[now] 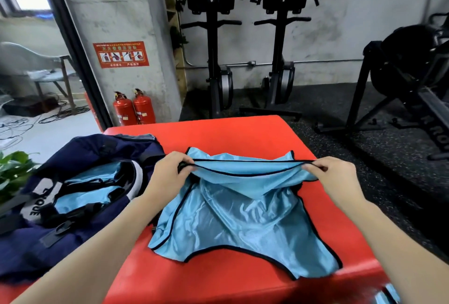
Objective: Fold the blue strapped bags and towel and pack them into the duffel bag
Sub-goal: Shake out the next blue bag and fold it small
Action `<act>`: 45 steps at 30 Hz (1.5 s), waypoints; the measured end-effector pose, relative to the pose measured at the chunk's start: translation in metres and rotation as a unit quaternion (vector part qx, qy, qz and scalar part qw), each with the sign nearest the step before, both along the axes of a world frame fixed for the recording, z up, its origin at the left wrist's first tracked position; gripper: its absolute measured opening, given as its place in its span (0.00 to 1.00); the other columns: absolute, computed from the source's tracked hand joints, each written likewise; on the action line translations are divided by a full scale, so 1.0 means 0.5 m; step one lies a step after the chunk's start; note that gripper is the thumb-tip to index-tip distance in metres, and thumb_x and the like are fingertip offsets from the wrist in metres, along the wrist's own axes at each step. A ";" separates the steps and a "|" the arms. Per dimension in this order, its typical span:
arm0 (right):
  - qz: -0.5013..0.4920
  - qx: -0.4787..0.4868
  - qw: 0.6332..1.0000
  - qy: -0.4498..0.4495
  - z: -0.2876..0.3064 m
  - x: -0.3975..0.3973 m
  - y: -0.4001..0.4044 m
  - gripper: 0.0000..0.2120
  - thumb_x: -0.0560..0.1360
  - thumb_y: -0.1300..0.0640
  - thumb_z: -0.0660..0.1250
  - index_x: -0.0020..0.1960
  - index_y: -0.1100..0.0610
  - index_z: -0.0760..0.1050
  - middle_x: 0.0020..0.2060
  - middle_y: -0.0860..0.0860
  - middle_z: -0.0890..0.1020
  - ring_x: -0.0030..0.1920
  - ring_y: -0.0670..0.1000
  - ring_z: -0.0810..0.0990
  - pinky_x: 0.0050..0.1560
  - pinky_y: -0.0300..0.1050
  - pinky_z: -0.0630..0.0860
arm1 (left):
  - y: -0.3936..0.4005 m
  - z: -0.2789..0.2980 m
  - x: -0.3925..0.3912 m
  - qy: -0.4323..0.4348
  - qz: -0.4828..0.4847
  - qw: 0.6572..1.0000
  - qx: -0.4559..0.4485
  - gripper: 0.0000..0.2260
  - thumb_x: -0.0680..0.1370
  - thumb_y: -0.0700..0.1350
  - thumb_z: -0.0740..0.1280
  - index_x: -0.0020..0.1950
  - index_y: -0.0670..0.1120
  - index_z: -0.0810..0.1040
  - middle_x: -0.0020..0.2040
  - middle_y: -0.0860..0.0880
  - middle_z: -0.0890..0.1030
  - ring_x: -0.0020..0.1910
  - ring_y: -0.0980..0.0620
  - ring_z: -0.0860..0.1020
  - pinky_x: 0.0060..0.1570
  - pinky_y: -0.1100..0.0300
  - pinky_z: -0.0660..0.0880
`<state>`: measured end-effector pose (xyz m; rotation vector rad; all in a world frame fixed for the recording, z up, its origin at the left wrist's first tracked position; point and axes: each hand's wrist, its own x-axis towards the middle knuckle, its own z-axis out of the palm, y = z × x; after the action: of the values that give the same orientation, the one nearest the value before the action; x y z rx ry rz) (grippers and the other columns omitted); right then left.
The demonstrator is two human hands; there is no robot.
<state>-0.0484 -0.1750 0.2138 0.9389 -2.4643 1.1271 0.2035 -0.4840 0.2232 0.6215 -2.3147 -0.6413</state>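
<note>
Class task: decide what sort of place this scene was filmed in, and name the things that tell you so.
Most likely a gym: two upright black exercise machines stand against the wall, an air bike sits on speckled rubber flooring.

A light blue strapped bag (243, 218) with black trim lay spread on a red padded bench (218, 286). The left hand (167, 172) and right hand (337, 177) each pinched its far edge, lifted taut between them. At the left an open navy duffel bag (48, 243) held more blue fabric. Two red fire extinguishers (134, 109) stood by the wall beyond
</note>
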 end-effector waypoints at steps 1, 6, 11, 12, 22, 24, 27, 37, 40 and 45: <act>0.002 0.003 1.000 -0.005 0.012 -0.003 0.005 0.07 0.73 0.53 0.76 0.42 0.57 0.85 0.40 0.51 0.84 0.43 0.51 0.81 0.48 0.40 0.70 | -0.004 0.018 0.005 -0.009 0.000 1.000 -0.012 0.04 0.75 0.39 0.74 0.46 0.47 0.82 0.46 0.55 0.81 0.43 0.65 0.75 0.47 0.76 0.66; 0.053 -0.003 0.999 0.005 0.128 0.002 0.028 0.05 0.73 0.58 0.76 0.44 0.59 0.85 0.42 0.50 0.83 0.45 0.51 0.80 0.47 0.36 0.67 | -0.013 0.179 0.031 0.001 -0.007 1.000 -0.024 0.06 0.73 0.38 0.75 0.44 0.48 0.83 0.41 0.59 0.82 0.41 0.66 0.78 0.47 0.69 0.73; 0.059 -0.105 0.992 -0.028 0.315 0.015 0.070 0.04 0.72 0.56 0.77 0.41 0.49 0.84 0.41 0.46 0.86 0.41 0.38 0.80 0.44 0.28 0.71 | 0.012 0.386 0.058 0.064 -0.039 0.997 0.033 0.09 0.73 0.37 0.75 0.41 0.52 0.83 0.35 0.61 0.84 0.37 0.65 0.79 0.42 0.74 0.72; 0.066 -0.117 0.991 -0.021 0.359 0.020 0.081 0.05 0.72 0.56 0.77 0.40 0.47 0.83 0.40 0.44 0.86 0.41 0.37 0.80 0.45 0.29 0.71 | 0.020 0.431 0.067 0.080 -0.042 0.995 0.035 0.10 0.73 0.36 0.75 0.41 0.52 0.83 0.34 0.62 0.83 0.36 0.65 0.78 0.41 0.75 0.72; 0.063 -0.205 0.974 0.068 0.726 0.129 0.181 0.08 0.69 0.47 0.79 0.35 0.46 0.83 0.32 0.46 0.85 0.38 0.49 0.80 0.41 0.45 0.74 | 0.131 0.767 0.178 0.175 -0.065 0.981 -0.054 0.07 0.78 0.38 0.71 0.45 0.50 0.81 0.43 0.47 0.82 0.42 0.52 0.77 0.45 0.61 0.72; 0.066 -0.207 0.973 0.078 0.770 0.150 0.205 0.08 0.69 0.45 0.78 0.35 0.46 0.83 0.34 0.52 0.85 0.37 0.51 0.79 0.40 0.45 0.72 | 0.142 0.802 0.209 0.152 -0.063 0.983 -0.082 0.07 0.78 0.40 0.72 0.45 0.53 0.81 0.43 0.50 0.84 0.44 0.52 0.79 0.47 0.59 0.72; 0.076 -0.198 0.974 0.079 0.815 0.180 0.235 0.09 0.69 0.44 0.78 0.38 0.49 0.84 0.37 0.60 0.85 0.36 0.52 0.74 0.40 0.45 0.69 | 0.168 0.830 0.256 0.098 -0.063 0.986 -0.119 0.06 0.78 0.42 0.72 0.47 0.54 0.82 0.45 0.54 0.84 0.47 0.55 0.80 0.51 0.60 0.73; 0.070 -0.189 0.975 0.092 0.871 0.252 0.283 0.07 0.69 0.50 0.79 0.39 0.52 0.85 0.38 0.51 0.86 0.48 0.59 0.83 0.43 0.43 0.73 | 0.243 0.828 0.337 -0.071 -0.060 0.976 -0.198 0.06 0.69 0.48 0.80 0.44 0.53 0.86 0.38 0.59 0.84 0.39 0.65 0.81 0.41 0.76 0.72; 0.069 -0.193 0.974 0.094 0.878 0.269 0.290 0.08 0.67 0.50 0.81 0.37 0.52 0.85 0.36 0.49 0.85 0.43 0.52 0.82 0.40 0.40 0.73 | 0.239 0.817 0.342 -0.082 -0.045 0.969 -0.228 0.05 0.72 0.50 0.78 0.44 0.52 0.84 0.38 0.57 0.84 0.38 0.62 0.80 0.39 0.73 0.73; 0.054 -0.198 0.971 0.119 0.884 0.285 0.297 0.11 0.64 0.48 0.82 0.35 0.54 0.84 0.32 0.48 0.84 0.36 0.45 0.78 0.35 0.37 0.70 | 0.222 0.823 0.367 -0.043 -0.061 0.976 -0.205 0.08 0.73 0.51 0.76 0.42 0.50 0.80 0.39 0.54 0.82 0.38 0.57 0.80 0.40 0.64 0.75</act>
<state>0.0940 -0.0265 0.6560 1.0216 -1.9231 1.3858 0.3868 -0.3728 0.6348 0.3198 -2.4795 -0.1784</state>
